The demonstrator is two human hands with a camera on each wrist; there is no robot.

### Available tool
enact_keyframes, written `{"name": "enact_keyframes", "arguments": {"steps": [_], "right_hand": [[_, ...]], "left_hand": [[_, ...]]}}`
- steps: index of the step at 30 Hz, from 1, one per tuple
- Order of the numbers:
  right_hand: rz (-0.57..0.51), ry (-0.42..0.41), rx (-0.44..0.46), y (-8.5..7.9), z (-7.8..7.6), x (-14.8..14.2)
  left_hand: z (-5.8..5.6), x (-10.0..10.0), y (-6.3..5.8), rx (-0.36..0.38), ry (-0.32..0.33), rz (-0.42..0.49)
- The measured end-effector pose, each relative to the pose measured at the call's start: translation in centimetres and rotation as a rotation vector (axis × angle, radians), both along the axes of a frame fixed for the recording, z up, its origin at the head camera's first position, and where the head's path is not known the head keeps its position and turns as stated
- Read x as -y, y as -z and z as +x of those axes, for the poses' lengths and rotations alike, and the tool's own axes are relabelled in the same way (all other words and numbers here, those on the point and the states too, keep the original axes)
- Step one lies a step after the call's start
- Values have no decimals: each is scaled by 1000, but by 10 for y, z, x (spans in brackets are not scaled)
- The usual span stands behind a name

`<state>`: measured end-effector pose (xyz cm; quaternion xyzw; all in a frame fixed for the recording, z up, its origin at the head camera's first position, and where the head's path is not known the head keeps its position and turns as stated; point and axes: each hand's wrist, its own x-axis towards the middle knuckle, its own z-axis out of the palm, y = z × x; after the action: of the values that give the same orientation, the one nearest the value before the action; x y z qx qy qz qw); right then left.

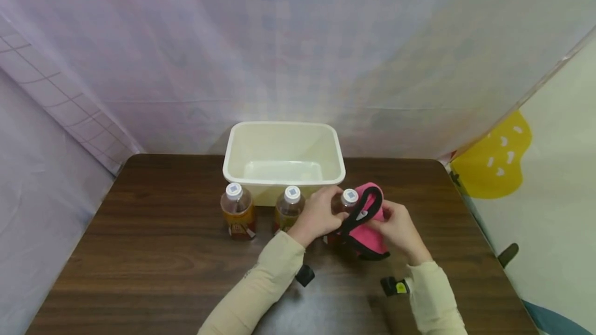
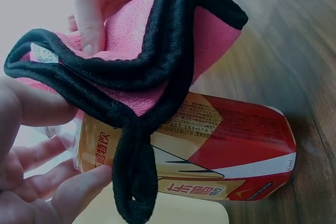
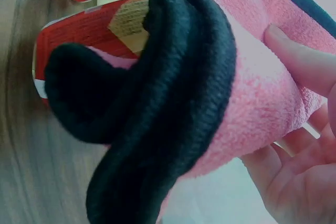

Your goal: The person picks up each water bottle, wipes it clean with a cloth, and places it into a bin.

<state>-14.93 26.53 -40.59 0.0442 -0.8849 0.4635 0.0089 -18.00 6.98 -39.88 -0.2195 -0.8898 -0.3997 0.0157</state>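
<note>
My left hand [image 1: 317, 215] grips the upper part of the rightmost bottle [image 1: 349, 197], which stands upright with a white cap and a red and gold label [image 2: 247, 140]. A pink cloth [image 1: 370, 237] with thick black edging is pinched in my right hand [image 1: 399, 227]. It is folded and lies against the bottle's right side, hiding part of the label. In the right wrist view, the thumb presses on the fluffy pink side of the cloth [image 3: 252, 98]. A black loop of edging [image 2: 135, 177] hangs across the bottle in the left wrist view.
Two similar capped bottles stand to the left: one bottle [image 1: 238, 213] at the far left, another bottle [image 1: 289, 206] partly behind my left forearm. Behind them sits a cream-coloured plastic bin [image 1: 233, 177] on the dark wooden table [image 1: 153, 252]. Pale curtains hang behind the table.
</note>
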Motion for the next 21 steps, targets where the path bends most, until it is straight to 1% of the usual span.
{"name": "enact_keyframes", "arguments": {"steps": [6,9,12,17,21], "right_hand": [[-6,73,-55,11,5,5],[7,113,-66,22,7,8],[22,137,-61,34,8,9],[55,144,-62,59,5,9],[86,145,-48,73,3,8]], "left_hand": [[0,0,1,4,-4,2],[0,-1,2,-4,-7,-7],[0,-1,2,-10,-7,-12],[2,-1,1,-23,-5,-24],[4,-2,1,-61,-11,-43]]}}
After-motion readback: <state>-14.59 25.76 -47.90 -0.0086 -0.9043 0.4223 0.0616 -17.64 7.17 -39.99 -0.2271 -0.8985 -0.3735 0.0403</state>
